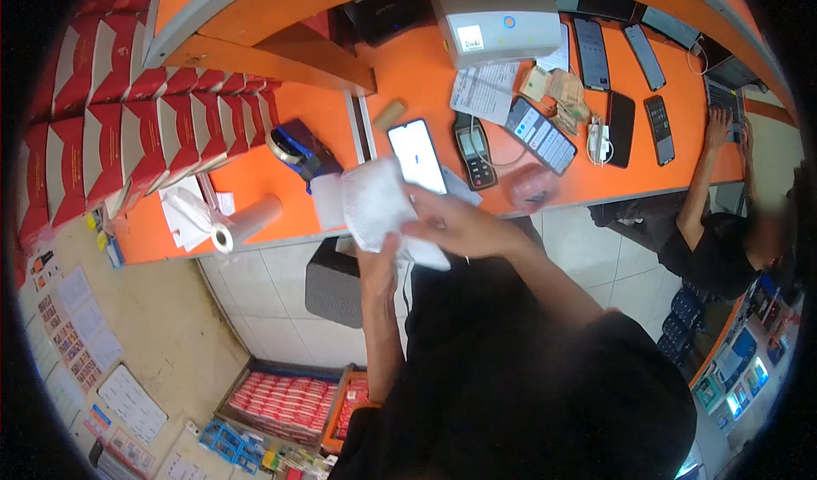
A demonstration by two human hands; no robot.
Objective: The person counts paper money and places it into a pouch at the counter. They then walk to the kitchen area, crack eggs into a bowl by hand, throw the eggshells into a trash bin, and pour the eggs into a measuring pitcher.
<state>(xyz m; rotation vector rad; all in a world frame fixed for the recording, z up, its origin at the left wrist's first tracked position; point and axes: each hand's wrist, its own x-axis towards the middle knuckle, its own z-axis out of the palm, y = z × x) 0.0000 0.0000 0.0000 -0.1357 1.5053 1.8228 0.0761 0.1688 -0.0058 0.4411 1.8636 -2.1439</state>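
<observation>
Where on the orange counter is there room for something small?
The counter is bare between the tape dispenser and plastic roll, and between the black handset and the other person's arm. It's crowded around the banknotes and keypad device.

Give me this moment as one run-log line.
left hand: holding white packet | right hand: at packet, grip blurred | nearby: white-screened phone, tape dispenser | surface: orange counter

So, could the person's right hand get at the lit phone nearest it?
Probably yes: the phone lies just beyond the right hand, its screen mostly uncovered, though that hand is busy with the white package.
</observation>
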